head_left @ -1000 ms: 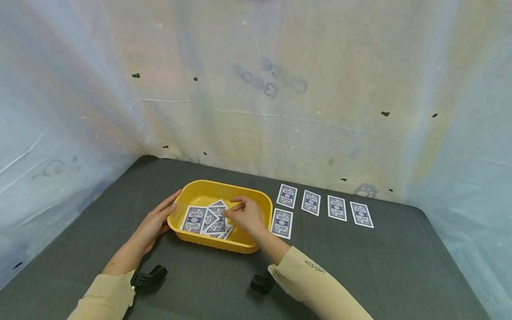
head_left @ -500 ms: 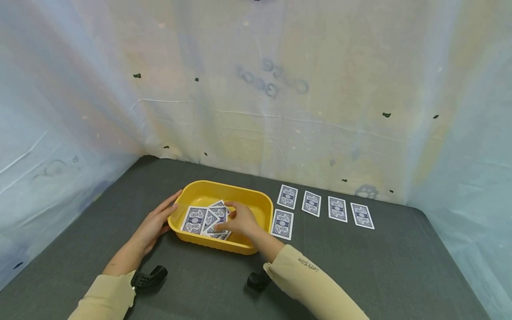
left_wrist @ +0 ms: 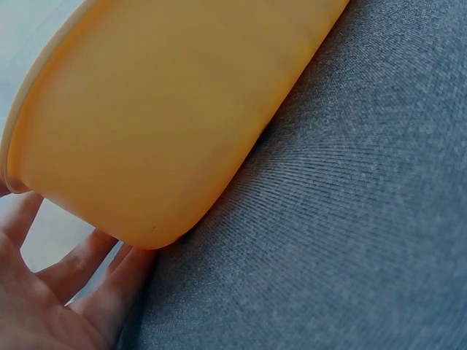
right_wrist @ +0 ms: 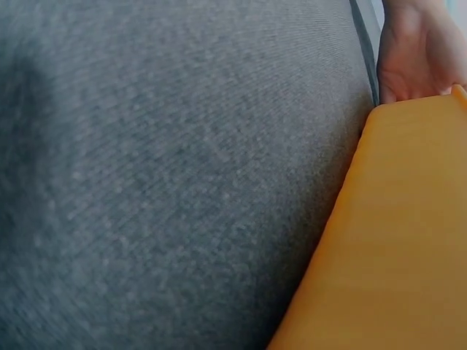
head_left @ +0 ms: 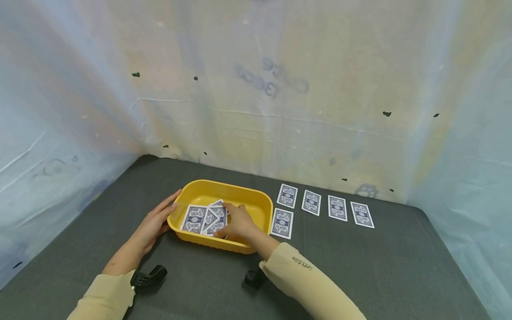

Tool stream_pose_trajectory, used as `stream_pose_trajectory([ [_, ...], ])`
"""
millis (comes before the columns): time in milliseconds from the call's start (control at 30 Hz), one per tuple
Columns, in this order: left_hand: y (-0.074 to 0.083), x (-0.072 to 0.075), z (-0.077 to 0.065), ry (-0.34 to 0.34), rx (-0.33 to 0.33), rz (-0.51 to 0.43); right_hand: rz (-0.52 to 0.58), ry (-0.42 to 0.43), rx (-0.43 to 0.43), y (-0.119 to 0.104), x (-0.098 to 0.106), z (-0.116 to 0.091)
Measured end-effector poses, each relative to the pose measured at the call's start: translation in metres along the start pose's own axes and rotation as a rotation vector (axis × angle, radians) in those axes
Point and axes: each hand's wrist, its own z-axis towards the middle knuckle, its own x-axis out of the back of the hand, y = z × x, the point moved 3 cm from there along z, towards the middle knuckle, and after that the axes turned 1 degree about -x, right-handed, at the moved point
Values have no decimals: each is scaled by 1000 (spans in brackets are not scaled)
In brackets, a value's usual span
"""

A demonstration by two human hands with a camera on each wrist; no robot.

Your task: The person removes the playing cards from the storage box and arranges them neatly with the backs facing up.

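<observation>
A yellow plastic tray (head_left: 262,218) stands on the dark tabletop. Several playing cards (head_left: 194,218) with blue patterned backs lie overlapping inside it, mostly toward its left and front. My left hand (head_left: 153,226) touches the tray's left end, thumb at the rim. In the left wrist view its fingers (left_wrist: 76,266) reach fairly straight against the outer wall. My right hand (head_left: 238,224) is inside the tray over the right part of the pile. Its thumb and forefinger are spread toward opposite ends of a card (head_left: 218,215). The right wrist view shows only the tray's outer side, not the right fingers.
Right of the tray, several cards lie face down in a row (head_left: 311,203) along the back, with one card (head_left: 282,223) in front near the tray's rim. A pale plastic sheet (head_left: 256,89) hangs behind the table.
My right hand has moved down and slightly left onto the pile, with thumb and forefinger spreading wider. The left hand and tray have stayed put.
</observation>
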Motion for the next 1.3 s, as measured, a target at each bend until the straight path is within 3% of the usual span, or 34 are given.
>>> stream_pose_trajectory([
  [300, 1, 0, 1, 4, 14, 7, 9, 38, -21, 0, 1, -1],
  [800, 1, 0, 0, -2, 13, 18, 25, 220, -1, -3, 14, -12],
  [1300, 1, -1, 1, -1, 10, -6, 314, 209, 30, 9, 35, -23],
])
